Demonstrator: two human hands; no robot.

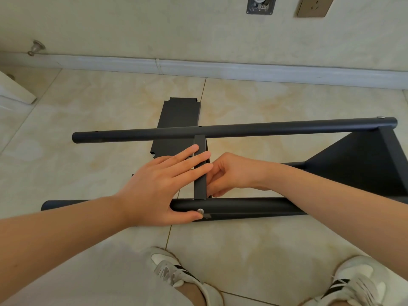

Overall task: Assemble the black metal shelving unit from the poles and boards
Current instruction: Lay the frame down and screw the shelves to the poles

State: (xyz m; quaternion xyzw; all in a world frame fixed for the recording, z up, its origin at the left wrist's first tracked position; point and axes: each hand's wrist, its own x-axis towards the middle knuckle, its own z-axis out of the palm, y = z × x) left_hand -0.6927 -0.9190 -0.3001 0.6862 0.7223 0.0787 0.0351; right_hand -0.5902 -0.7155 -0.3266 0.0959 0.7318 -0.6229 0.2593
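Black metal shelving parts lie on the tiled floor [265, 239] - two poles run left to right, the far pole [234, 129] and the near pole [238, 208], with one end board [364, 168] fixed between them at right, a middle board [199, 173] standing edge-up between them, and a third, loose board [178, 118] flat under the far pole. The left hand [154, 186] lays straight fingers across the middle board, thumb on the near pole beside a screw [200, 210]. The right hand [229, 173] curls its fingers against that board's right face - whether it grips cannot be told.
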